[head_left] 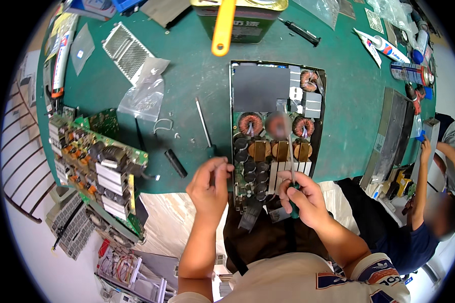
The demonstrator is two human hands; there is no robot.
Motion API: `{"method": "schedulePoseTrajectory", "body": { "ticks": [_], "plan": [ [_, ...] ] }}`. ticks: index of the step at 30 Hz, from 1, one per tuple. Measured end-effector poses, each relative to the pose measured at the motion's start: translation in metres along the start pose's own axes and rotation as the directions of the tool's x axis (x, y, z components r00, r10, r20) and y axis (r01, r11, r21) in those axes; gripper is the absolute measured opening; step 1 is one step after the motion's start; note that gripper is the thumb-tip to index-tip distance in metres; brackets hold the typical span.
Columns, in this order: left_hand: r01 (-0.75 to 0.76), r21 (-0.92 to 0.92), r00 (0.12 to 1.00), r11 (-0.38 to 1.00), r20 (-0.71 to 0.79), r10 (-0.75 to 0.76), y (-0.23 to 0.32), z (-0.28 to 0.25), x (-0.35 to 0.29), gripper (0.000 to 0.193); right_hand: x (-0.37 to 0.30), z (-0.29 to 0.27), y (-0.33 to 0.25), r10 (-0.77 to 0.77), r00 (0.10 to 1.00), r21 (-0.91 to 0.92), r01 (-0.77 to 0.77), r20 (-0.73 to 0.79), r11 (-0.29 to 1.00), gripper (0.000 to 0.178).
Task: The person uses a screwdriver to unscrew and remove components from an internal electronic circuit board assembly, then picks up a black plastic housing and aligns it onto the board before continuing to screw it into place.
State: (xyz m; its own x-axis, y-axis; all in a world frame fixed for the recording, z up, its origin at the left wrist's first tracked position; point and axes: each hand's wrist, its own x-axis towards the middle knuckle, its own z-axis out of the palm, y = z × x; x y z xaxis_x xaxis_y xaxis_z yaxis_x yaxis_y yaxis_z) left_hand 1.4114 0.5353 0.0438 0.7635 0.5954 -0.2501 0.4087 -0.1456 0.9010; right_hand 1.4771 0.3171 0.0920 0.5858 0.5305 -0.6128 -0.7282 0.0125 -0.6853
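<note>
Poking around a big circuit board (275, 136) lying flat on the green table (197, 76), near edge hanging slightly over the table rim toward the lap. Biggest risk from here, probably: long thin screwdriver (290, 151) slipping off whatever it's aimed at and skating into the copper coils (251, 124) or the black capacitors (248, 161) packed right beside it. Shaft runs up over the middle of the board, tip lost in a blurred spot, so can't tell exactly what it's touching. Could also tip the board if pressed hard on that overhanging end.

Right hand (303, 199) wrapped tight around the screwdriver handle, fingers fully closed on it. Left hand (210, 189) at the board's left edge, fingers curled loosely with thumb and fingertips close together, looks like steadying the edge, but can't tell if anything small is pinched there.

Second screwdriver (203, 123) lying loose on the table just left of the board, another populated board (98, 161) well off to the left, easy to knock with an elbow
</note>
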Motion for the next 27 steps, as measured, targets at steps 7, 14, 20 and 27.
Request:
{"method": "schedulePoseTrajectory", "body": {
  "ticks": [7, 14, 20, 27],
  "plan": [
    [-0.455, 0.332, 0.891, 0.827, 0.184, 0.416, 0.014, 0.021, 0.085, 0.015, 0.004, -0.016, 0.004, -0.043, 0.999, 0.02, 0.043, 0.005, 0.999, 0.038],
    [-0.489, 0.412, 0.871, 0.768, 0.272, 0.409, 0.008, 0.038, 0.098, 0.017, 0.009, -0.01, 0.009, 0.0, 1.0, 0.028, 0.0, -0.002, 1.0, 0.04],
    [-0.47, 0.306, 0.882, 0.828, 0.187, 0.432, 0.001, 0.037, 0.094, 0.014, 0.006, -0.002, 0.014, 0.104, 0.994, 0.037, -0.106, 0.045, 0.994, 0.037],
    [-0.176, 0.01, 0.981, 0.984, 0.088, 0.174, -0.009, 0.011, 0.049, 0.026, -0.001, 0.013, 0.006, 0.265, 0.947, 0.099, -0.286, 0.183, 0.953, 0.026]
  ]
}}
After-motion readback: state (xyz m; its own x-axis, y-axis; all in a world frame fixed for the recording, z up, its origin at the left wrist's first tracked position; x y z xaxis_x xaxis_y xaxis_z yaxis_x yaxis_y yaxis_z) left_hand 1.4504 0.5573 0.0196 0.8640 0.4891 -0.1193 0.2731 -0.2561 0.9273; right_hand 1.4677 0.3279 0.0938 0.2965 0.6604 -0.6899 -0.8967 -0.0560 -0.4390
